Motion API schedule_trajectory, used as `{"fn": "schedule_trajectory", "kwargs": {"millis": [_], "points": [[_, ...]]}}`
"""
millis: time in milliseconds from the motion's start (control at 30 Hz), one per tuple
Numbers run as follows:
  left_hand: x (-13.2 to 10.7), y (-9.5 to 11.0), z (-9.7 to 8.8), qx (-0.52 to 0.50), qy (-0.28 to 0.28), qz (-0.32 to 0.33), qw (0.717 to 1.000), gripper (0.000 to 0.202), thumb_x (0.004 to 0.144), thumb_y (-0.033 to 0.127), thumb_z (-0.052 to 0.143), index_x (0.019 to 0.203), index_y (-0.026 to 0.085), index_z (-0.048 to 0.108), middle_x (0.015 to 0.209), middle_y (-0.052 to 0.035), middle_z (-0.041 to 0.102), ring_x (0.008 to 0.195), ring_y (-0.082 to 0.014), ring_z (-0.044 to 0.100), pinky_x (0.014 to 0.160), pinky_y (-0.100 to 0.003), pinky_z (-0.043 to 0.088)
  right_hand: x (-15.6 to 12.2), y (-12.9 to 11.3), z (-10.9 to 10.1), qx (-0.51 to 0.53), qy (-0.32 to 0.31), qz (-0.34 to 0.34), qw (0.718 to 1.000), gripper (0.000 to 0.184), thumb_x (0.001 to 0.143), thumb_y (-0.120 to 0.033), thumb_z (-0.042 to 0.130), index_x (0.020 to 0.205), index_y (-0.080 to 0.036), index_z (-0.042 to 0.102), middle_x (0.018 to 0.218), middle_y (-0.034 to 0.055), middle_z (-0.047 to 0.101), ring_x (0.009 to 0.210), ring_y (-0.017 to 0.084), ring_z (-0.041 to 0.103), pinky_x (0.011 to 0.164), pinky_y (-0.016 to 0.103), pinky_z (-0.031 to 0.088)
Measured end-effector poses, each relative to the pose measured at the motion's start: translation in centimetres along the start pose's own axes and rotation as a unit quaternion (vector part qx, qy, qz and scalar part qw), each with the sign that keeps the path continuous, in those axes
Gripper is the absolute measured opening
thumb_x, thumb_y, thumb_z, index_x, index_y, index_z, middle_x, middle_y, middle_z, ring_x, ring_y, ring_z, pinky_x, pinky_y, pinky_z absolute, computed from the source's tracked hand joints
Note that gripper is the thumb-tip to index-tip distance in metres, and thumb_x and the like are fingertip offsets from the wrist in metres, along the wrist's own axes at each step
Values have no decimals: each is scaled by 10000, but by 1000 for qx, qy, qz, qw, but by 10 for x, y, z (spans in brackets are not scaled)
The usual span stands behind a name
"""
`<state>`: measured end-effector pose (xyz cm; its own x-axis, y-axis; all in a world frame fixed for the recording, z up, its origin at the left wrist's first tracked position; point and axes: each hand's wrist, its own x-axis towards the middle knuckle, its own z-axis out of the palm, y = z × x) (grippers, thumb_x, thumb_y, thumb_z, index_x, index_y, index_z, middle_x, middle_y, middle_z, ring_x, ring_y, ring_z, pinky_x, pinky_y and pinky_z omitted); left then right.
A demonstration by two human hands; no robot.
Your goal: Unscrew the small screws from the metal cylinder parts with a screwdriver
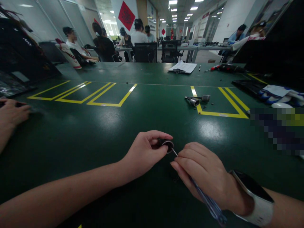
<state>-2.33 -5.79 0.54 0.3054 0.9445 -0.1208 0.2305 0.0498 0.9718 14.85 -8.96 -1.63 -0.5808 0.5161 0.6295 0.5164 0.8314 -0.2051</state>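
My left hand point(145, 152) pinches a small round black part with a silvery rim point(167, 144) between thumb and fingers, just above the green table point(95, 126). My right hand point(201, 172), with a white watch on its wrist, is closed around a thin screwdriver with a dark blue handle point(209, 202). The metal tip of the screwdriver touches the rim of the round part. Both hands are near the front middle of the table.
Small metal cylinders and a tool point(197, 99) lie by yellow floor-style markings point(223, 114) further back right. A clipboard with papers point(182, 67), a red screwdriver point(212, 68) and gloves point(280, 95) lie beyond. Another person's hand point(11, 114) rests at the left edge. Several people sit at far desks.
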Motion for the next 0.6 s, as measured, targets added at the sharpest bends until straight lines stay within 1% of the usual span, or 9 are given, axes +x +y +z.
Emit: {"fn": "schedule_trajectory", "kwargs": {"millis": [233, 367, 600], "points": [[0, 0, -1, -7, -2, 0, 1000, 239, 699, 97, 627, 930, 135, 671, 877, -30, 725, 830, -169, 682, 805, -306, 557, -2, 0, 0, -4, 5, 0, 1000, 180, 866, -127, 501, 703, -185, 552, 683, 51, 621, 674, 176, 587, 625, 320, 466], [0, 0, 0, -1, 5, 17, 1000, 219, 700, 91, 624, 908, 126, 681, 874, -31, 727, 816, -160, 682, 785, -280, 562, -1, -1, 0, -4, 0, 3, 1000, 187, 865, -125, 505, 692, -180, 551, 684, 53, 620, 674, 174, 585, 628, 322, 469], [0, 1, 0, 3, 17, 23, 1000, 222, 703, 92, 613, 902, 140, 701, 943, -38, 726, 865, -172, 679, 824, -298, 556, 0, -2, -1, -6, 13, -11, 1000, 213, 860, -106, 500, 666, -179, 550, 650, 52, 610, 658, 172, 572, 620, 323, 468]]}}
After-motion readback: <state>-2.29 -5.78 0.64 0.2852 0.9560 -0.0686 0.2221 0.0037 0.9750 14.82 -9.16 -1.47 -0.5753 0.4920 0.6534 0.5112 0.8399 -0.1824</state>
